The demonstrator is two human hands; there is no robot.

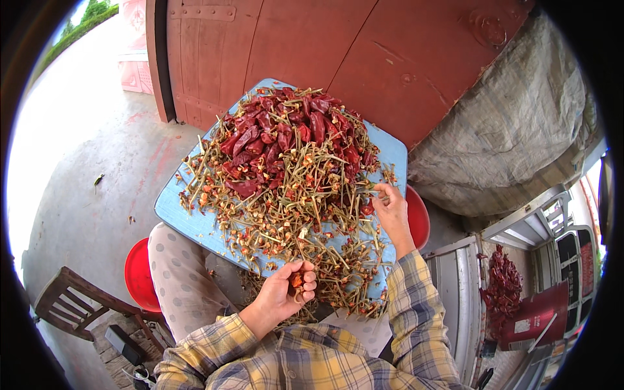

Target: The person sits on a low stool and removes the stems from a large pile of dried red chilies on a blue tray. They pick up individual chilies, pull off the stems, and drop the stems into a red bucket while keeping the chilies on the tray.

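A heap of dried red chili peppers [273, 134] lies on the far half of a light blue tabletop [183, 219]. Loose chili stems and caps [292, 214] cover the nearer half and spill over the front edge. My left hand [280, 292] is curled at the front edge around a few dried stems and caps [296, 280], orange-red bits showing between the fingers. Over the right side of the heap, my right hand [391, 214] has its thumb and fingertips close together at a greenish stem [366, 186]. Whether it grips that stem is unclear.
Behind the table stands a red wooden door [292, 44]. Red round stools [141, 275] [418, 217] flank the table. A wooden chair [73, 302] is at lower left. At right are a grey tarp-like sheet [502, 126] and a metal cargo bed [463, 282] holding more dried chilies [502, 287].
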